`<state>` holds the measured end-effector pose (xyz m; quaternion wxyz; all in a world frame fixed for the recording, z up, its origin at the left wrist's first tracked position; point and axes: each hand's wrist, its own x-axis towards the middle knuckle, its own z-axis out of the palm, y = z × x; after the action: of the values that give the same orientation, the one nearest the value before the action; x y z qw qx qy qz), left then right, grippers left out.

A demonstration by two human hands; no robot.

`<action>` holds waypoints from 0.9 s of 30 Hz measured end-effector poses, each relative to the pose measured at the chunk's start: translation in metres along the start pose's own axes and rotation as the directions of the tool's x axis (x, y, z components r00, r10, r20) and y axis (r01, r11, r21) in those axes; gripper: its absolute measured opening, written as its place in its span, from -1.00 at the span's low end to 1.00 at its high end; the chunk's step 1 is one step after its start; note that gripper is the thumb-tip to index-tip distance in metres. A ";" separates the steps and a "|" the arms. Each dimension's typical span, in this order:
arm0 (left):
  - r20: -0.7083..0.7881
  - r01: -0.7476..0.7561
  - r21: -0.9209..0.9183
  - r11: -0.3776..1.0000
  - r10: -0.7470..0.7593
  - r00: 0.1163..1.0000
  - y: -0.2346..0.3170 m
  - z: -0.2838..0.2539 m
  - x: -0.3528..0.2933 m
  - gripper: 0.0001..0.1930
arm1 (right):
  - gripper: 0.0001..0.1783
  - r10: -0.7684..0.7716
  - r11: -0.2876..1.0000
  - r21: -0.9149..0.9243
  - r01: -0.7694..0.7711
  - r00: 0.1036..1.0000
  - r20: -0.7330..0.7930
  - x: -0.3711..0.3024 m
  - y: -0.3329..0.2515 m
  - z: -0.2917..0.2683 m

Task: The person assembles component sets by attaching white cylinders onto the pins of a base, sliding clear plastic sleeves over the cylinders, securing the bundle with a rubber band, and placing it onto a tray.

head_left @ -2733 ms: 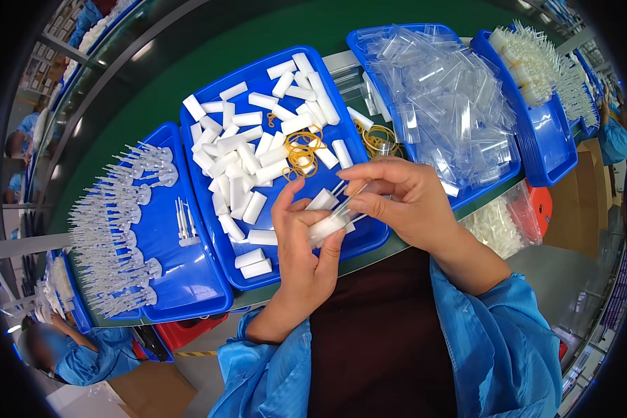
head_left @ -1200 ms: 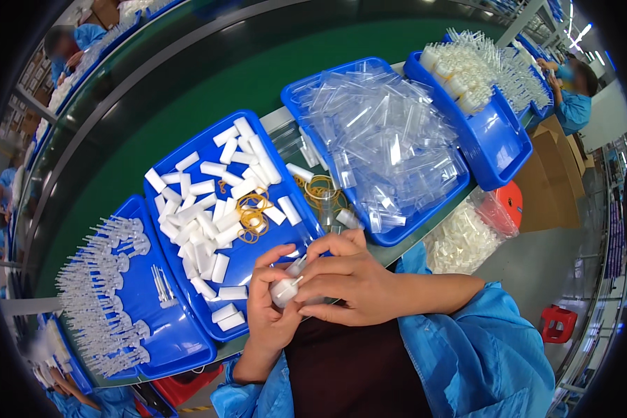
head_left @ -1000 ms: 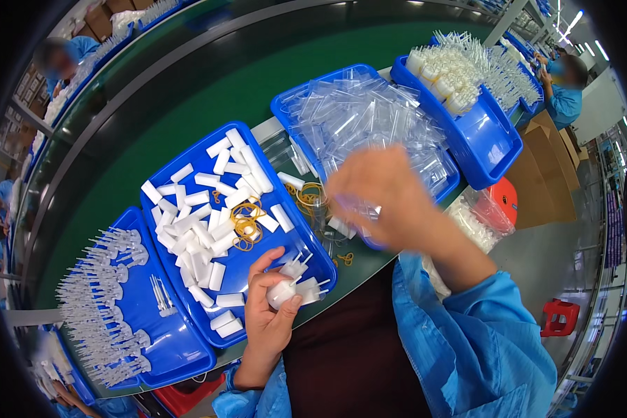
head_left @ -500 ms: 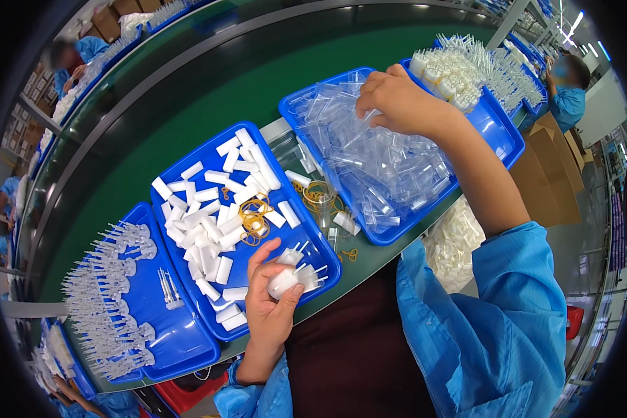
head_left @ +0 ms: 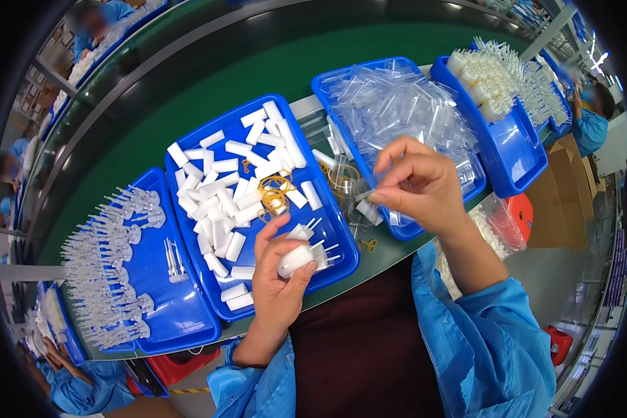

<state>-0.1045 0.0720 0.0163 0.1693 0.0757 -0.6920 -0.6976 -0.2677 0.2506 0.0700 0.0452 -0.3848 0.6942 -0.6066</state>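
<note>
My left hand [head_left: 279, 282] is closed around a small cluster of white plastic parts [head_left: 297, 261], whose thin white prongs point right. It hovers over the near edge of a blue tray [head_left: 327, 244] of short white tubes [head_left: 223, 202] and yellow rubber bands [head_left: 276, 194]. Thumb and fingers of my right hand [head_left: 425, 184] pinch a small clear plastic piece [head_left: 364, 196]. That hand is above the near side of another blue tray [head_left: 477, 182], heaped with clear plastic pieces [head_left: 404, 104]. The far end of the pinched piece is hard to make out.
At left, a blue tray [head_left: 181, 310] carries rows of clear pronged parts [head_left: 108, 272]. Between the middle trays lie loose tubes and rubber bands [head_left: 368, 244]. A blue tray [head_left: 526, 157] at right holds white bundles [head_left: 477, 83]. Cardboard [head_left: 561, 195] stands beyond; co-workers sit around.
My right hand has come out of the clear-piece heap, nearer to my left hand, with a clear piece pinched in it. My left hand still grips the white parts. The view has shifted slightly.
</note>
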 end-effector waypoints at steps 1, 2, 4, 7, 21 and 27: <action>0.013 -0.017 0.048 0.999 0.016 1.000 -0.001 0.000 0.001 -0.76 | -0.86 0.039 0.982 0.184 -0.031 0.999 -0.038 -0.008 0.004 0.011; 0.005 -0.010 0.054 0.999 0.010 1.000 0.000 -0.001 0.001 -0.76 | -0.86 0.042 0.981 0.193 -0.035 0.999 -0.032 -0.011 0.001 0.021; 0.007 -0.005 0.140 0.990 0.004 1.000 0.002 -0.001 0.001 -0.77 | -0.80 0.342 0.842 0.458 -0.285 0.939 -0.045 -0.017 -0.003 0.036; -0.006 -0.027 0.193 0.981 0.028 1.000 0.001 -0.002 -0.001 -0.77 | -0.72 0.350 0.782 0.540 -0.312 0.936 0.035 -0.022 0.006 0.044; -0.013 -0.091 0.338 0.937 0.101 0.995 0.000 -0.001 -0.002 -0.77 | -0.67 0.291 0.852 0.418 -0.315 0.949 0.121 -0.034 0.006 0.061; -0.033 -0.090 0.361 0.928 0.109 0.993 -0.002 0.001 -0.001 -0.77 | -0.69 0.400 0.764 0.503 -0.404 0.908 0.123 -0.037 0.006 0.067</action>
<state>-0.1043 0.0731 0.0144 0.2062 0.0885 -0.8060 -0.5477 -0.2090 0.2182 0.0324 0.2787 -0.2033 0.5712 -0.7448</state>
